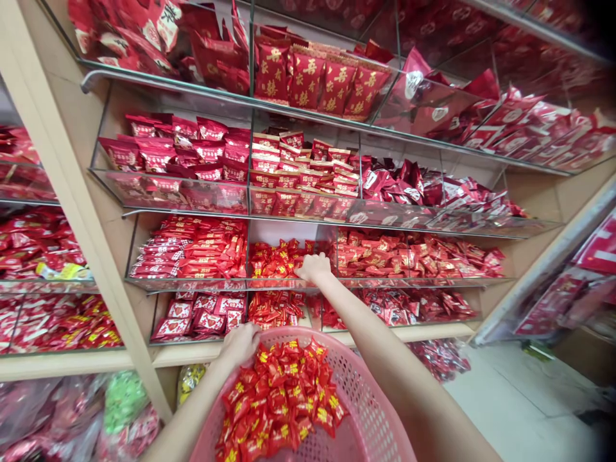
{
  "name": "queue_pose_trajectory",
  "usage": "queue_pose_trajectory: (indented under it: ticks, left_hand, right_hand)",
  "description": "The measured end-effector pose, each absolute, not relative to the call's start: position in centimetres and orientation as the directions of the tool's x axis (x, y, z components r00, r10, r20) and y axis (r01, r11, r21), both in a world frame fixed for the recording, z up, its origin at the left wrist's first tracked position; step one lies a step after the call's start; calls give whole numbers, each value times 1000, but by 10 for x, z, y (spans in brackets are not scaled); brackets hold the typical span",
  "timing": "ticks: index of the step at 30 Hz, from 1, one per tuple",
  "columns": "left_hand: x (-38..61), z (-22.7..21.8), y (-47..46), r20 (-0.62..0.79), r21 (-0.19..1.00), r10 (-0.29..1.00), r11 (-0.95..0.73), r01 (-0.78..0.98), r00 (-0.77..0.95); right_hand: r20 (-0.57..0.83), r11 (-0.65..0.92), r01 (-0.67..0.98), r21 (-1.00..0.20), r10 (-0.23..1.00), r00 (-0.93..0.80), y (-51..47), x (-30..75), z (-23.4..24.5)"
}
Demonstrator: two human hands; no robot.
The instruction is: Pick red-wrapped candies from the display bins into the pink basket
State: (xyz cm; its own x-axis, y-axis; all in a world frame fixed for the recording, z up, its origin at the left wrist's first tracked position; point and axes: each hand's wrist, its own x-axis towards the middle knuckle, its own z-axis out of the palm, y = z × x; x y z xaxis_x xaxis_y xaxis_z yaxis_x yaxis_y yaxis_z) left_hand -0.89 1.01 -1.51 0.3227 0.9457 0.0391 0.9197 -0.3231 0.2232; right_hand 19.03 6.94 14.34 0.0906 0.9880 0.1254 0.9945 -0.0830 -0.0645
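Observation:
A pink perforated plastic basket [373, 385] sits low in front of me, partly filled with small red wrapped candies [283, 398] with yellow print. My left hand [242, 344] is closed on its far left rim. My right hand [314, 267] reaches over the clear front edge of a shelf compartment. Its fingers are curled in beside a heap of red candies [273, 260] with the same yellow print. Whatever those fingers hold, if anything, is hidden.
Glass shelves with clear front lips [308, 282] and dividers hold several kinds of red packets. A wooden upright [62, 167] stands at left. Plastic bags [128, 401] lie below it, and more packets [440, 359] rest near the floor [520, 398] at right.

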Motion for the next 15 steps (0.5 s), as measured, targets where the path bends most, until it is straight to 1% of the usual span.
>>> queue_pose_trajectory:
  ticks: [3, 7, 11, 15]
  left_hand:
    - [-9, -14, 9, 12, 253, 954, -292, 922, 299]
    - [-8, -13, 9, -10, 281, 959, -268, 922, 282]
    - [-9, -13, 8, -1, 284, 958, -275, 918, 288]
    - [-9, -12, 8, 2, 272, 957, -280, 921, 290]
  right_hand:
    - [135, -86, 994, -60, 986, 93, 70, 189, 143]
    - [99, -81, 989, -128, 991, 94, 71, 191, 141]
    - [103, -54, 981, -185, 992, 74, 71, 194, 139]
    - [82, -73, 970, -233, 992, 94, 71, 194, 139]
